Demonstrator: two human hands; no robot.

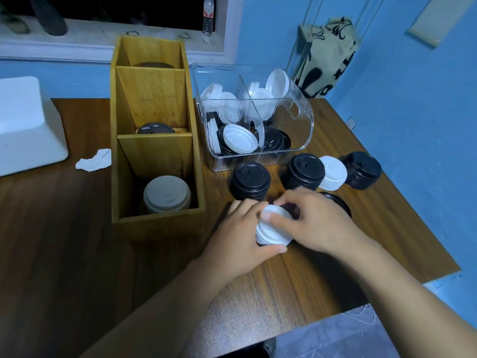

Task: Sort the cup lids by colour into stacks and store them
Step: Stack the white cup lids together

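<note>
Forearms angled inward, the left hand cups the white lid stack from the side while the right hand curls over its top, a black lid stack just beyond the fingertips.

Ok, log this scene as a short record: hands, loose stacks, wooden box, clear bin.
hands: left hand and right hand both grip the held white stack, tilted
loose black: left black stack, middle black stack, right black stack, all upright
loose white: small white stack between the middle and right black ones
wooden box: white lids in near compartment, middle dark lid, far dark lid
clear bin: mixed lids, black and white together
</note>
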